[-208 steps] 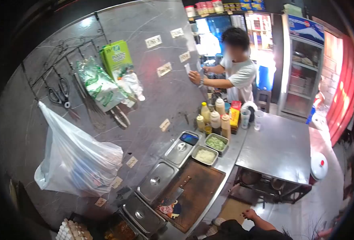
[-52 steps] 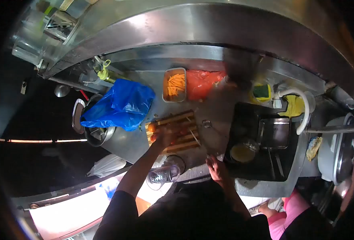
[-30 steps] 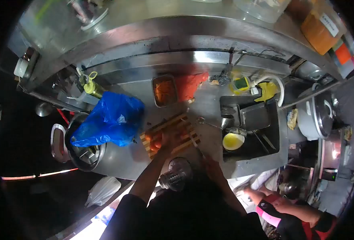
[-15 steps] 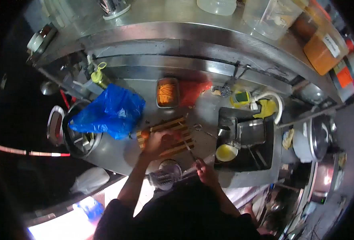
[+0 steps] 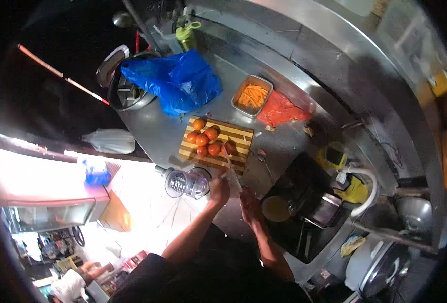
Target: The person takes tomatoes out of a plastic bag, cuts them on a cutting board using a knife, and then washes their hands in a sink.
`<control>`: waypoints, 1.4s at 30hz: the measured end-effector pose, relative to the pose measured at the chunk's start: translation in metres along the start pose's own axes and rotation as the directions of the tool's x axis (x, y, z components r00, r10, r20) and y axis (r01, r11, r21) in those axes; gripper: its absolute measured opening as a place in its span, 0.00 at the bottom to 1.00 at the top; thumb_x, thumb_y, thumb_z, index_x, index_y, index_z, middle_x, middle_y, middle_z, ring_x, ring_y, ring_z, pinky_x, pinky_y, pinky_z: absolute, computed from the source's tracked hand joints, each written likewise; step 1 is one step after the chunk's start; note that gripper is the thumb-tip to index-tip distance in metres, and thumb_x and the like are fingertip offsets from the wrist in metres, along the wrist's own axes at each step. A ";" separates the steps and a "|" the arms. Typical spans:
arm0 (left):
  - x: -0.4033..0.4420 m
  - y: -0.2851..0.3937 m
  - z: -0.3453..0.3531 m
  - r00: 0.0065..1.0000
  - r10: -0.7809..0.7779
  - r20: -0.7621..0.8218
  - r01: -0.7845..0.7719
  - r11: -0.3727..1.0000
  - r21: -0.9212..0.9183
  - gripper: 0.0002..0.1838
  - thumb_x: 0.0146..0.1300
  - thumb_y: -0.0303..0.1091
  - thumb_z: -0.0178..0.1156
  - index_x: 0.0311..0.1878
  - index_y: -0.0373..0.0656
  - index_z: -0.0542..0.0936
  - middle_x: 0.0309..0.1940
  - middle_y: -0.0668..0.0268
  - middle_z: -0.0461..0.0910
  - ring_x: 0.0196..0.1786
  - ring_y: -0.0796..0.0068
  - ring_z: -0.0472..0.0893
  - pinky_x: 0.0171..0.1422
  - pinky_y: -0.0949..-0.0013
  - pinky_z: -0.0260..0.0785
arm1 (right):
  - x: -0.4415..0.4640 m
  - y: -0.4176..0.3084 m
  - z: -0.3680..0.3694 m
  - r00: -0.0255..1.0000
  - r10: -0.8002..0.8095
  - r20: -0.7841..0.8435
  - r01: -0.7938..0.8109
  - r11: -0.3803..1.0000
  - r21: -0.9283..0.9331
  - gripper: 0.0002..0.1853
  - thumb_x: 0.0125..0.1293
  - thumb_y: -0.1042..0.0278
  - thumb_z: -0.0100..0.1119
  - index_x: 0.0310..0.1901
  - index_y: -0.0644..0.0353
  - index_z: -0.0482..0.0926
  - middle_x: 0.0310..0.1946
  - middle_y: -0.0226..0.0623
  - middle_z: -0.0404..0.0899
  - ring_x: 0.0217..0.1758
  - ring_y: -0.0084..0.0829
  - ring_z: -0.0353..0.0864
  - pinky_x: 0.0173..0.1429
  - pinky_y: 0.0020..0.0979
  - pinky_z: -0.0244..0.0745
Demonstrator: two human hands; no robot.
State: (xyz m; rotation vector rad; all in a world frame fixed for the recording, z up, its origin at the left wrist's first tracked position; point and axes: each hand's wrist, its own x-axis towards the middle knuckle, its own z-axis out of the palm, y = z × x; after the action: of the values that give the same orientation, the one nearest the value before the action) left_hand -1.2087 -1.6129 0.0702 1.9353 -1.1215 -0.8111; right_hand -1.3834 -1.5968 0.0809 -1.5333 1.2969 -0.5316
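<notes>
Head view: Your right hand (image 5: 251,207) wraps the handle of the knife (image 5: 232,168); whether your left hand (image 5: 220,188), just beside the blade, holds anything is unclear. Keep its fingers off the edge. Beyond your grip, tomatoes (image 5: 201,140) crowd a striped board (image 5: 241,137) on the steel counter (image 5: 152,132); well left, a person's arm (image 5: 99,271).

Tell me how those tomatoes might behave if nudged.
The tomatoes would probably roll, being round, and the striped board shows no rim to stop them. Their shiny skins look smooth, so they may feel slippery.
</notes>
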 end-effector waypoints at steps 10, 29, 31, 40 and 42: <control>0.064 0.034 0.009 0.905 0.424 -0.038 -0.361 0.813 0.457 0.32 0.58 0.17 0.56 0.70 0.33 0.73 0.71 0.46 0.70 0.73 0.43 0.70 0.80 0.49 0.65 | -0.005 -0.010 -0.051 0.939 0.337 0.071 -0.337 0.856 0.392 0.30 0.84 0.49 0.52 0.75 0.66 0.68 0.33 0.25 0.73 0.35 0.19 0.70 0.44 0.26 0.73; 0.060 0.018 0.030 0.989 0.143 -0.035 -0.147 0.933 -0.328 0.16 0.65 0.20 0.60 0.56 0.36 0.82 0.55 0.54 0.80 0.50 0.59 0.84 0.45 0.64 0.81 | 0.007 -0.007 -0.067 0.976 0.216 -0.023 -0.210 0.965 0.155 0.18 0.84 0.52 0.51 0.48 0.59 0.81 0.22 0.24 0.72 0.21 0.17 0.70 0.26 0.26 0.66; 0.062 0.031 0.025 0.981 0.191 -0.047 -0.196 0.936 -0.292 0.14 0.65 0.21 0.61 0.53 0.37 0.84 0.51 0.56 0.81 0.47 0.62 0.85 0.40 0.67 0.81 | 0.011 0.002 -0.063 0.976 0.219 -0.003 -0.215 0.957 0.196 0.18 0.83 0.52 0.52 0.48 0.59 0.81 0.22 0.25 0.72 0.22 0.17 0.70 0.27 0.26 0.66; 0.070 0.016 0.019 0.844 0.515 -0.152 -0.510 0.857 0.071 0.16 0.63 0.22 0.68 0.55 0.40 0.84 0.51 0.57 0.84 0.52 0.49 0.82 0.62 0.56 0.76 | 0.019 -0.007 -0.055 0.983 0.177 -0.048 -0.164 0.966 0.199 0.18 0.82 0.53 0.52 0.43 0.60 0.81 0.21 0.29 0.72 0.22 0.22 0.70 0.29 0.30 0.67; 0.073 0.009 0.021 0.830 0.535 -0.157 -0.542 0.840 -0.003 0.16 0.65 0.24 0.67 0.56 0.41 0.84 0.52 0.57 0.84 0.54 0.48 0.82 0.64 0.56 0.76 | 0.024 -0.011 -0.059 0.981 0.193 0.012 -0.193 0.971 0.141 0.18 0.83 0.52 0.52 0.49 0.60 0.80 0.24 0.30 0.73 0.26 0.24 0.72 0.34 0.32 0.69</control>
State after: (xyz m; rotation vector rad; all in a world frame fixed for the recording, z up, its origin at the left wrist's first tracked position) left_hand -1.1992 -1.6870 0.0555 1.4869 -1.4431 -0.3669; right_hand -1.4192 -1.6436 0.1069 -1.2747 1.3628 -0.4890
